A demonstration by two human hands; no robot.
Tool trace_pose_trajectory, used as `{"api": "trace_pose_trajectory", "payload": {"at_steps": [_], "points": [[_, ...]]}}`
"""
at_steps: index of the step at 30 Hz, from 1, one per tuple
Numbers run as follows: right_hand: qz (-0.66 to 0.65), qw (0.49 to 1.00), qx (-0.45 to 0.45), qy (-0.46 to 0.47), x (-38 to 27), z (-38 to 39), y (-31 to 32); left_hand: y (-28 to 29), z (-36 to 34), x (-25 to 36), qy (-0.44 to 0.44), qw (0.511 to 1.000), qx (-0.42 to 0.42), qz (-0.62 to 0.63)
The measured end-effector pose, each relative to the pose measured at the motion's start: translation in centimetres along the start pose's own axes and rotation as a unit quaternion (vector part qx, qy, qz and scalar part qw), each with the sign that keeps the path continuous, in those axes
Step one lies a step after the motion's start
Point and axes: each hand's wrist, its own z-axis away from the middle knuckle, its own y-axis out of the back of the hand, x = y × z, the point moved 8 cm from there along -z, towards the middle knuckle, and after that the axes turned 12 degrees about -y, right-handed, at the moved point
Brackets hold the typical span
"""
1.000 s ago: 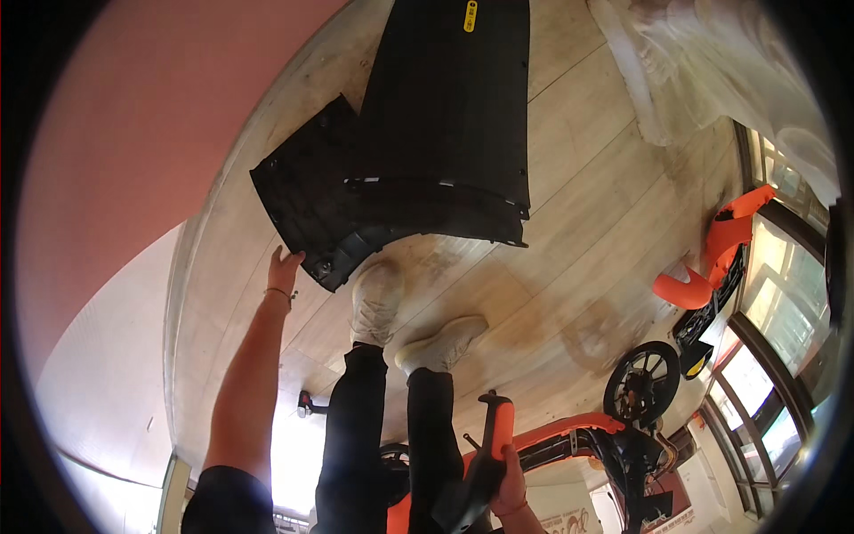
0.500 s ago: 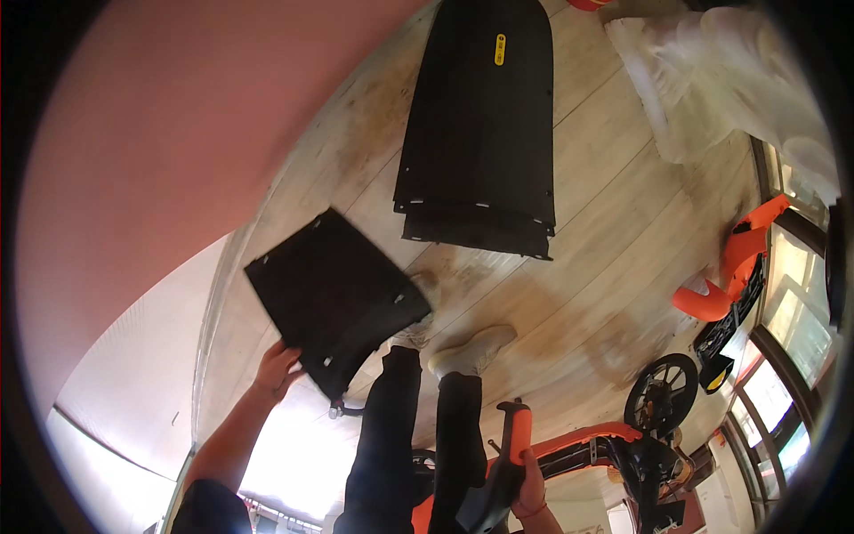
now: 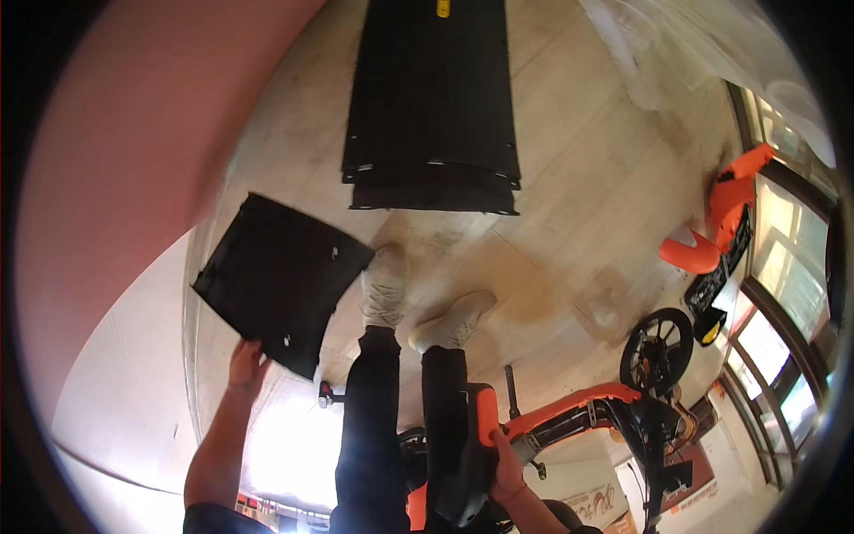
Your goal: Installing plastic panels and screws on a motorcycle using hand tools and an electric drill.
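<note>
My left hand (image 3: 246, 365) grips the lower left edge of a square black plastic panel (image 3: 276, 267), which is tilted beside my left shoe (image 3: 384, 285). My right hand (image 3: 505, 458) is wrapped round a long black-and-orange plastic part (image 3: 484, 414), held upright by my right leg (image 3: 442, 392). A long, stepped black panel (image 3: 430, 98) with a yellow label lies on the floor (image 3: 578, 222) beyond my shoes.
A stripped orange-and-black scooter (image 3: 654, 427) with a black wheel (image 3: 656, 351) is at lower right. Orange body parts (image 3: 729, 200) lie by the windows (image 3: 787, 249). Translucent sheeting (image 3: 703, 53) is at upper right, a curved pink surface (image 3: 116, 178) at left. A small tool (image 3: 327, 396) sits near my legs.
The square panel has come away from the long panel, turned and moved left in my left hand. The orange-and-black part in my right hand has tilted slightly. The view has shifted a little.
</note>
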Motion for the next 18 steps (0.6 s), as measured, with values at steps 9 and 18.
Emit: {"api": "trace_pose_trajectory", "payload": {"at_steps": [9, 18], "points": [[-0.028, 0.999, -0.018, -0.005, -1.4, 0.9, 0.5, -12.6, -15.4, 3.7, -0.086, 0.996, -0.021, 0.016], [-0.134, 0.990, -0.022, -0.031, 2.2, -2.7, 5.0, -17.5, -16.1, -0.3, -0.005, 0.985, -0.063, -0.162]]}}
